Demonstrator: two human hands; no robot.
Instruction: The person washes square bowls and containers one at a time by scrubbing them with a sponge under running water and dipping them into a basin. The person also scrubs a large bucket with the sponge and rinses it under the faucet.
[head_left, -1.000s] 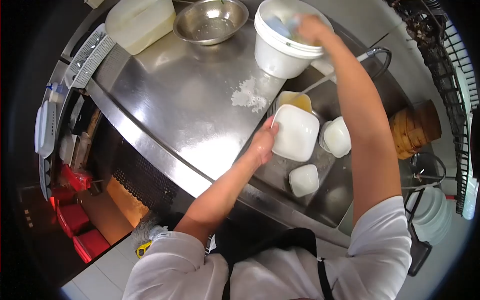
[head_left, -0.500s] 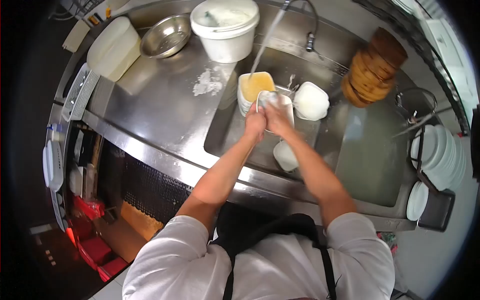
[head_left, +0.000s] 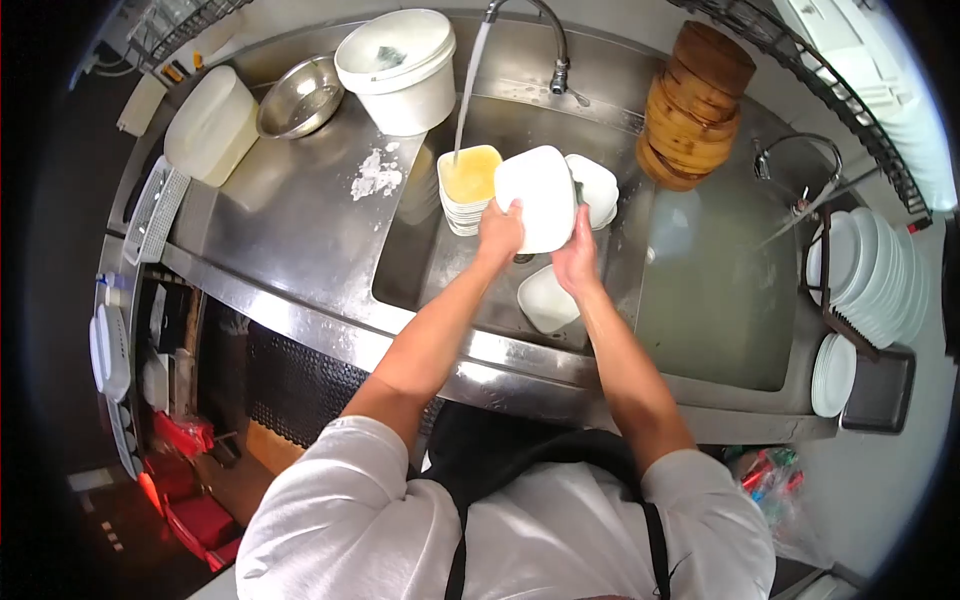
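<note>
Around the held dish [head_left: 536, 198], in the sink [head_left: 415, 262], a dish stack [head_left: 464, 213] stands at 9 o'clock, a single dish [head_left: 547, 303] at 6. The tap [head_left: 560, 72] rises at 12. On the bench [head_left: 285, 200], the bucket [head_left: 405, 100] and metal bowl [head_left: 292, 105] sit towards 10 (bucket nearer). Baskets [head_left: 690, 125] stand at 2; the second basin [head_left: 715, 310] lies at 4.

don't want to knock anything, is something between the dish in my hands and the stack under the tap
Nothing visible stands between the white dish and the stack; they look close in this view. The left hand grips the dish's lower left edge, near the stack.
</note>
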